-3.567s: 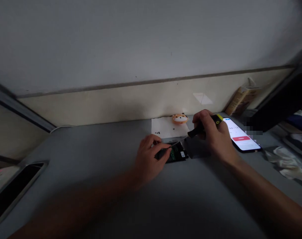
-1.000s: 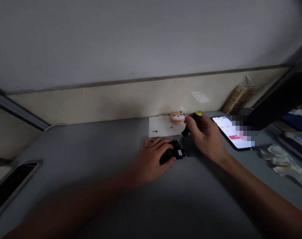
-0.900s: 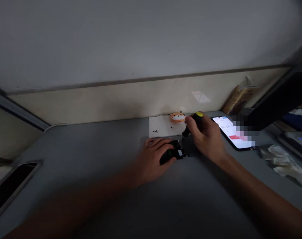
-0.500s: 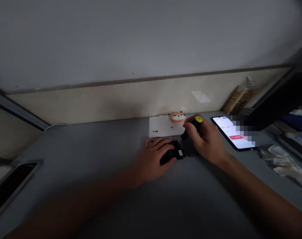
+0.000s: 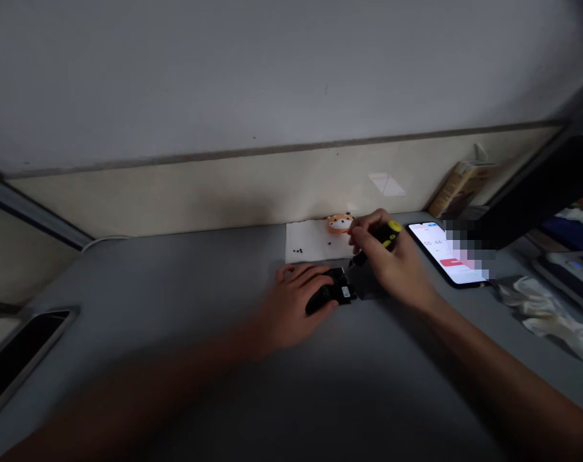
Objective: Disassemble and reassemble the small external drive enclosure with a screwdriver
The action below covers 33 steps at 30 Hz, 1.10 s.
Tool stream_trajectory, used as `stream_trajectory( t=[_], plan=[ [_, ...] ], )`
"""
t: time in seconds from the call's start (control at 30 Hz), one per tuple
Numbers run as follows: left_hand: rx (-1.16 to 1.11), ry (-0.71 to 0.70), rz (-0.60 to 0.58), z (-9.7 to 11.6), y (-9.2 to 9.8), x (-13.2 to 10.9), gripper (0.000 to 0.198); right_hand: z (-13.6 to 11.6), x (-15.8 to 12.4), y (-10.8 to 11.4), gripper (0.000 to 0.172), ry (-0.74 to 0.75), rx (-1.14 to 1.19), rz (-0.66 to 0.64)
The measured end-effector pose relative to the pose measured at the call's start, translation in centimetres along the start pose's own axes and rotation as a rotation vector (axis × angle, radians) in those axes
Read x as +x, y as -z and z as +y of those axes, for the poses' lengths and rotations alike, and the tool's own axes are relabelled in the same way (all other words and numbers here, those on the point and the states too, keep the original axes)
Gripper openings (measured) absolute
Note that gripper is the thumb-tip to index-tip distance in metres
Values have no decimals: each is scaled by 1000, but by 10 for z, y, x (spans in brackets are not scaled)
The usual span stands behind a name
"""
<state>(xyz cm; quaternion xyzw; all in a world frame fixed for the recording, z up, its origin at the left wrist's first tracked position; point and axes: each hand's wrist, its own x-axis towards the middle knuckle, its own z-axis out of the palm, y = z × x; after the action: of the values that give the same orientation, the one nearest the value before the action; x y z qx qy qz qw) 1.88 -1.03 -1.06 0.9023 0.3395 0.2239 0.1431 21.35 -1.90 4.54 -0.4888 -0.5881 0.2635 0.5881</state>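
My left hand (image 5: 288,305) is closed over a black electronic device (image 5: 327,295) on the grey desk, fingers on its far side and thumb on the near side. A small white label shows at the device's right end. In my right hand (image 5: 399,266) is a black and yellow screwdriver (image 5: 386,233), tilted with its handle up to the right and its shaft pointing down toward the device. Whether its tip touches the device I cannot tell. Behind the hands lies a white paper sheet (image 5: 305,234) with several tiny dark screws (image 5: 297,251) on it.
An orange and white animal-faced case (image 5: 340,224) sits at the paper's back edge. To the right are a lit phone (image 5: 428,247), crumpled white paper (image 5: 546,311) and a leaning box (image 5: 457,189). A dark-topped object (image 5: 26,346) lies far left; a wall stands behind.
The screwdriver has gone from nearly upright to leaning further right, and my right hand's fingers have shifted on its handle. My left hand keeps its hold on the device.
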Motion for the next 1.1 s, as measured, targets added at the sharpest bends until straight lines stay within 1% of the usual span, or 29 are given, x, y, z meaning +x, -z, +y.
stream_trajectory(
  t=[0.07,0.17,0.33,0.4,0.5,0.6,0.7,0.8,0.9,1.0,1.03,1.1],
  plan=[
    [0,-4,-2,1,1,0,18,2,1,-1,25,-51,169,-56],
    [3,-5,2,1,0,0,18,5,2,-2,37,-122,302,-121],
    [5,1,2,0,-1,0,20,-4,4,-4,52,-227,405,-115],
    [-1,1,2,0,-1,0,21,-9,5,-3,49,-256,413,-123],
    [-16,-9,26,1,0,-1,23,-9,6,2,43,-234,376,-133],
    [-33,0,59,2,-1,-1,27,-3,6,5,50,-226,361,-116],
    [-46,36,62,2,-2,-1,32,2,6,3,54,-237,386,-94],
    [-47,57,27,0,-3,0,32,0,7,0,47,-228,403,-72],
    [-40,62,-9,-1,-2,1,25,-7,8,1,43,-231,396,-80],
    [-37,46,-52,-1,1,1,20,-7,8,5,29,-237,446,-88],
    [-37,41,-61,-1,1,1,18,-5,7,6,30,-239,470,-82],
    [-35,39,-58,-2,1,2,17,-1,7,7,42,-246,502,-63]
  ],
)
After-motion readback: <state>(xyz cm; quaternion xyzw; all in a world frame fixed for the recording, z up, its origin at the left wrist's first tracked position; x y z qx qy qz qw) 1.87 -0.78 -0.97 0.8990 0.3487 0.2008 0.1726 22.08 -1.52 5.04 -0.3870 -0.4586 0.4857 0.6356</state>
